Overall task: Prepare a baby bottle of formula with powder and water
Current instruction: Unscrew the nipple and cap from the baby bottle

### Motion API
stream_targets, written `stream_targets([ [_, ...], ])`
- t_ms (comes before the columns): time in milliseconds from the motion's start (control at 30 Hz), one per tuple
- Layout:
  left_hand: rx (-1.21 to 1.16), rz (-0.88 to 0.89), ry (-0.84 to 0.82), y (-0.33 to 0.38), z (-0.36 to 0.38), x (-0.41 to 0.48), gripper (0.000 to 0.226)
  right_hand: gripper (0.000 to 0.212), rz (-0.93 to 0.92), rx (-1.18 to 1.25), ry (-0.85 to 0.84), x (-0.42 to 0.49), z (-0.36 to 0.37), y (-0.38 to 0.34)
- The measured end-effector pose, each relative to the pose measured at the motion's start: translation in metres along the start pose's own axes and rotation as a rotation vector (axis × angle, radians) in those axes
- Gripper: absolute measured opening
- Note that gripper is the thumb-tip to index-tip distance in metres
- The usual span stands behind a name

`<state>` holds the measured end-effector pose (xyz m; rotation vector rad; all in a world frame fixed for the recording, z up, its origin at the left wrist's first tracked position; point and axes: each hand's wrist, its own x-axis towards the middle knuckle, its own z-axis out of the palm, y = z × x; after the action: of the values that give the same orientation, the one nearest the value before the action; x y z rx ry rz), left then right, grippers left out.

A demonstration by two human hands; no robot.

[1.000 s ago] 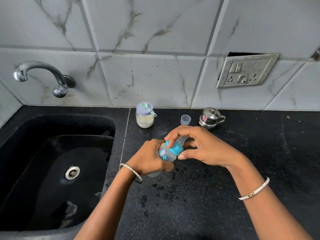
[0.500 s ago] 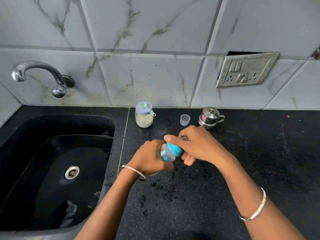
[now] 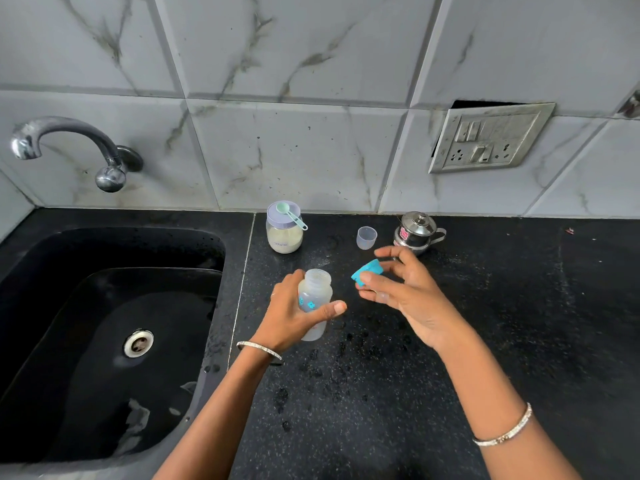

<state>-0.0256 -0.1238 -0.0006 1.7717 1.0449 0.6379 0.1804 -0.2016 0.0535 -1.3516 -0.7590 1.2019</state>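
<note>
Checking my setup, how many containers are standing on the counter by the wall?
3: powder jar nearest the sink, small clear cup in the middle, steel pot on the right.

The counter [image 3: 485,341] is black stone with fine pale speckles, running back to a tiled wall. A black sink [image 3: 52,299] is set into its left part, and a thin pale seam [image 3: 243,282] crosses the stone just right of the sink.

Three things stand upright in a row near the wall. A jar [image 3: 284,237] of pale powder is at the left, just right of the seam, with a scoop [image 3: 293,213] lying on its lid. A small clear cup [image 3: 366,238] is in the middle and a lidded steel pot [image 3: 414,233] just beside it at the right.

Water drops [image 3: 346,344] dot the stone in front of them. A tiny reddish speck [image 3: 569,231] lies far right.
</note>
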Motion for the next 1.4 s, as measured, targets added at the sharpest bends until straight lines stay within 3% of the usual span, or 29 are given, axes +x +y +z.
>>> stream_targets([
  [67, -0.030, 0.015, 0.093, -0.009, 0.007, 0.001, 0.074, 0.051, 0.049, 0.073, 0.080, 0.001, -0.008, 0.020],
  [200, -0.170, 0.009, 0.159, -0.022, 0.022, 0.002, 0.064, 0.043, 0.128, -0.028, 0.201, 0.002, -0.022, 0.064],
  [400, -0.134, 0.013, 0.129, -0.035, 0.047, 0.009, 0.059, 0.052, 0.146, -0.382, 0.331, 0.003, -0.026, 0.094],
  [800, -0.022, 0.013, 0.074, -0.057, 0.068, 0.027, 0.065, 0.056, 0.057, -1.263, 0.207, 0.026, -0.014, 0.101],
  [1133, -0.004, -0.024, 0.038, -0.066, 0.072, 0.029, 0.063, 0.044, 0.058, -1.332, 0.193, 0.035, -0.008, 0.105],
  [1200, -0.014, -0.041, -0.001, -0.068, 0.070, 0.028, 0.076, 0.049, 0.095, -1.336, 0.170, 0.036, -0.010, 0.104],
  [1333, -0.050, -0.011, -0.105, -0.072, 0.050, 0.022, 0.110, 0.083, 0.232, -1.347, 0.045, 0.038, -0.014, 0.086],
  [1400, -0.052, 0.015, -0.168, -0.074, 0.026, 0.021, 0.114, 0.081, 0.278, -1.336, 0.003, 0.042, -0.019, 0.071],
])
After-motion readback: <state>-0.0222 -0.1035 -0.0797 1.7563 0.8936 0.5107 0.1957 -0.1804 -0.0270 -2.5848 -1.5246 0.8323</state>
